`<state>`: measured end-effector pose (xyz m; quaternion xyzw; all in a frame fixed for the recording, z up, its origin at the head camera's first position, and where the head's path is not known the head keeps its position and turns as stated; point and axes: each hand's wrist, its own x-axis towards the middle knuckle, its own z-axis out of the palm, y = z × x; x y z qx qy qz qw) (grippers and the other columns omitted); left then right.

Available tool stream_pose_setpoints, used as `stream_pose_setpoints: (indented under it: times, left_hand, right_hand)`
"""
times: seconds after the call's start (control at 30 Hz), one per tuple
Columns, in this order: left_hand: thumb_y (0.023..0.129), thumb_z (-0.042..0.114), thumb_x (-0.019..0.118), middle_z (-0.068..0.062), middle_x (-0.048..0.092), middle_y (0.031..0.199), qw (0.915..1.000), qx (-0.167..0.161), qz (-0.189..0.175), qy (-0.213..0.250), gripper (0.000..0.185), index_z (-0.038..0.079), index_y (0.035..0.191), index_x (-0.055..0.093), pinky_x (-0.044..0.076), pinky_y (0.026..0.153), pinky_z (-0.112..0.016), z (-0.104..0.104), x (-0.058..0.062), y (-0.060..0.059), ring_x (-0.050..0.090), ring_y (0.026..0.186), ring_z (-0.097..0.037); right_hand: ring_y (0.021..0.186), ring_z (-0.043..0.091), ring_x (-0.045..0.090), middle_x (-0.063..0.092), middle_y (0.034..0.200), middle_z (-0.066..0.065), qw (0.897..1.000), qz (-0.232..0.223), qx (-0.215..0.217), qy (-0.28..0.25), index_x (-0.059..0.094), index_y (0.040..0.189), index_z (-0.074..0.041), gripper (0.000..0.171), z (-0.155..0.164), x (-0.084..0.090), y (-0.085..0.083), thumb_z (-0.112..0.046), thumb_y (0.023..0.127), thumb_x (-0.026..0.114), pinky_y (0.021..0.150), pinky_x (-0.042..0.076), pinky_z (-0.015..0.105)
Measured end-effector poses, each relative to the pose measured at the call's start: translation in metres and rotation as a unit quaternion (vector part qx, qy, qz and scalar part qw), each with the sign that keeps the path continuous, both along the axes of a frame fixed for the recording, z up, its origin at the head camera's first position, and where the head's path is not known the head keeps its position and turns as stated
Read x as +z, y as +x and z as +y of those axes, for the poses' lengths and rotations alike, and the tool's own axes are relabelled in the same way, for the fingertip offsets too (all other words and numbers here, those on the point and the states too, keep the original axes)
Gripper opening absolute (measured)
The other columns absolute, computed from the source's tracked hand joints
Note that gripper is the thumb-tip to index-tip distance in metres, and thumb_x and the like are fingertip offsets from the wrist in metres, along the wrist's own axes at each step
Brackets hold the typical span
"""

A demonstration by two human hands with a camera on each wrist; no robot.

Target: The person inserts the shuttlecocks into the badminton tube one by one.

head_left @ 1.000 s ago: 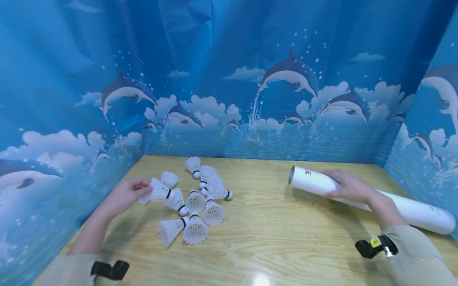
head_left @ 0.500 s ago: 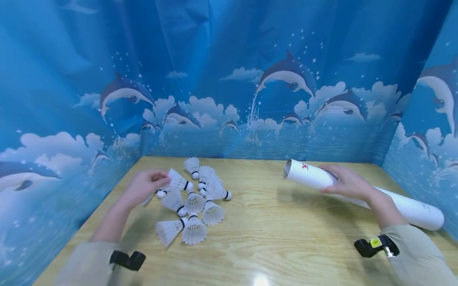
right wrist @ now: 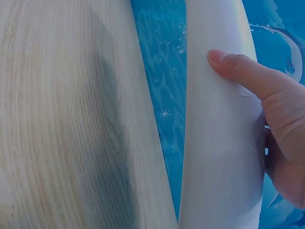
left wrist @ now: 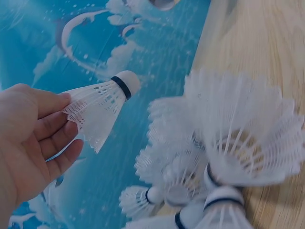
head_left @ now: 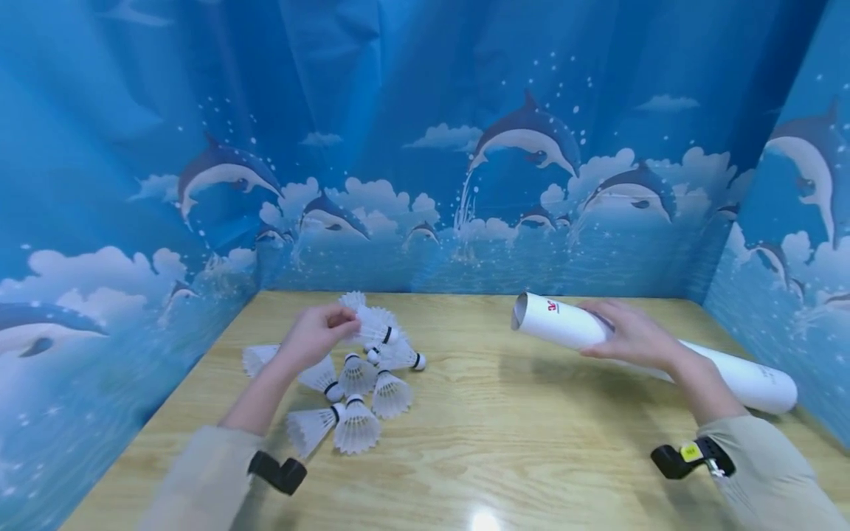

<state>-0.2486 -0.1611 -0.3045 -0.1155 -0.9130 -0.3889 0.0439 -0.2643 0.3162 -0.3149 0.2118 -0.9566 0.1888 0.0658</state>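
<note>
Left hand (head_left: 317, 335) pinches a shuttlecock (head_left: 375, 330) above the pile (head_left: 352, 398); right hand (head_left: 631, 335) grips the tube (head_left: 571, 324).

Bright overhead light is glaring off the desk (head_left: 485, 520) near edge; wide-angle distortion is bending the edges, wrist close-ups are blurring.

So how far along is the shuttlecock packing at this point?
Early. Nothing visibly sits in the white tube yet; its open end looks empty. In hand: the left hand pinches one shuttlecock by its feathers, raised over the pile, while the right hand grips the tube, its open end tilted up toward the left. Left: the other shuttlecocks lie on the table.
</note>
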Motion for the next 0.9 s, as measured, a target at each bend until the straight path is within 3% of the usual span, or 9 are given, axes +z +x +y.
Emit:
stream_pose_setpoints:
  times: [0.27,0.6,0.9]
  left_hand:
    - [0.092,0.020,0.059,-0.006,0.065,0.096,0.9983,-0.014,0.010,0.056,0.018,0.006,0.103,0.065,0.051,0.074,-0.035,0.029,-0.001,-0.007,0.060,0.089,-0.020]
    - [0.090,0.018,0.061,-0.004,0.066,0.093,0.9928,-0.047,0.004,0.111,0.016,0.006,0.100,0.066,0.050,0.074,-0.034,0.062,-0.004,-0.011,0.060,0.087,-0.018]
    - [0.089,0.014,0.063,-0.003,0.066,0.089,0.9871,-0.071,0.017,0.143,0.011,0.005,0.095,0.067,0.051,0.071,-0.031,0.081,-0.012,-0.009,0.061,0.082,-0.015]
  right_hand:
    - [0.107,0.038,0.050,0.051,0.125,0.020,1.000,0.018,0.007,0.002,0.045,0.134,-0.006,0.083,-0.008,0.000,0.001,-0.054,0.071,0.073,0.079,0.043,0.056]
    - [0.103,0.036,0.054,0.057,0.118,0.018,0.996,0.072,0.058,0.017,0.050,0.129,-0.002,0.074,-0.021,-0.006,0.004,-0.030,0.068,0.082,0.081,0.045,0.054]
    - [0.102,0.032,0.057,0.059,0.117,0.013,0.990,0.105,0.094,0.021,0.052,0.128,-0.005,0.074,-0.032,-0.015,0.015,-0.031,0.066,0.083,0.079,0.047,0.050]
